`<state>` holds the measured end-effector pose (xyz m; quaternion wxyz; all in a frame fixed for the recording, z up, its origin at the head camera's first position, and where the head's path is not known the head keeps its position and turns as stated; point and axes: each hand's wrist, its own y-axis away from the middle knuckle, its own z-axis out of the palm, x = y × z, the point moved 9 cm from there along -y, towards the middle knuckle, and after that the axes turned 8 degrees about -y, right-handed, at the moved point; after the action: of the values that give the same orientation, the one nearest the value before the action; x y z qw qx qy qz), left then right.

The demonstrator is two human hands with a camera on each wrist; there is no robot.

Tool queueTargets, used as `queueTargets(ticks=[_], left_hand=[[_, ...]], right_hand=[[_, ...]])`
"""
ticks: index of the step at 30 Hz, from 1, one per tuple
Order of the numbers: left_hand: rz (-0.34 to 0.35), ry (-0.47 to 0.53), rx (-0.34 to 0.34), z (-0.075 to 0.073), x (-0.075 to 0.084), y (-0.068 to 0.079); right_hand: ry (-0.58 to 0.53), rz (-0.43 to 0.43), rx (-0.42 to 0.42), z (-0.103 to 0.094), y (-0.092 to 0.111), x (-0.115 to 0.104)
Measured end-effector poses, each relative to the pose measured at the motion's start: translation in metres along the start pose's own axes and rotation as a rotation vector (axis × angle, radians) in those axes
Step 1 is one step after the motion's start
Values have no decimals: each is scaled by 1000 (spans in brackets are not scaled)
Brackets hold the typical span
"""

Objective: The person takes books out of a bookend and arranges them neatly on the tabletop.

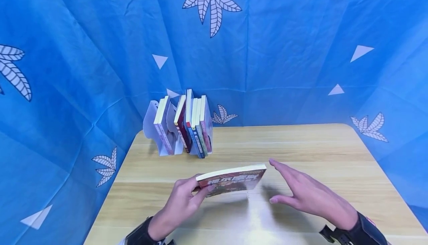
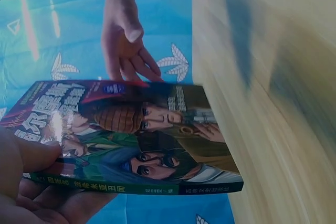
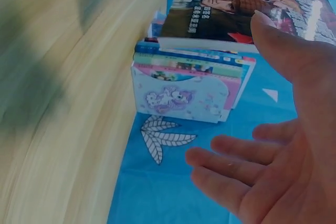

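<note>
A paperback book (image 1: pixel 234 180) with illustrated faces on its cover is held above the table by my left hand (image 1: pixel 187 198). The left thumb lies on the cover, and the other fingers are beneath, as the left wrist view shows. In that view the book's green spine (image 2: pixel 131 186) faces the camera. My right hand (image 1: pixel 307 193) is to the right of the book, apart from it in the head view, thumb and fingers spread with nothing between them. In the right wrist view its thumb overlaps the book's edge (image 3: pixel 210 44); whether they touch I cannot tell.
At the table's back left, several books (image 1: pixel 197 126) stand upright in a pale bookend rack (image 1: pixel 152 122); a unicorn picture (image 3: pixel 169 99) decorates its end panel. The wooden table (image 1: pixel 284 144) is bordered behind and at the sides by blue patterned cloth (image 1: pixel 284 52).
</note>
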<state>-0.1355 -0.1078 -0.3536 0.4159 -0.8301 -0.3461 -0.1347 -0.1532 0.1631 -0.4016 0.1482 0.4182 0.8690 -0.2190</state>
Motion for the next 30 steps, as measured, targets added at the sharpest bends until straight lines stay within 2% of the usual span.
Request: queueTargets(ticks=[6,12,19,26,30], left_hand=[[19,57,-10,9,6,-2],[9,105,-30,16,9,-1],[109,122,-13,21,20,-2],[130,131,-16,24,23,-2],[83,149,-47,25,22,-5]], right_hand=[[-59,-39,-28,6,-2,-8],[-97,-193,-8,9,-4,-23],[-233,-294,-47,12,-5,-34],[-282,-420,38,3,-3,-42],[-325,-446,69,0,-3,-43]])
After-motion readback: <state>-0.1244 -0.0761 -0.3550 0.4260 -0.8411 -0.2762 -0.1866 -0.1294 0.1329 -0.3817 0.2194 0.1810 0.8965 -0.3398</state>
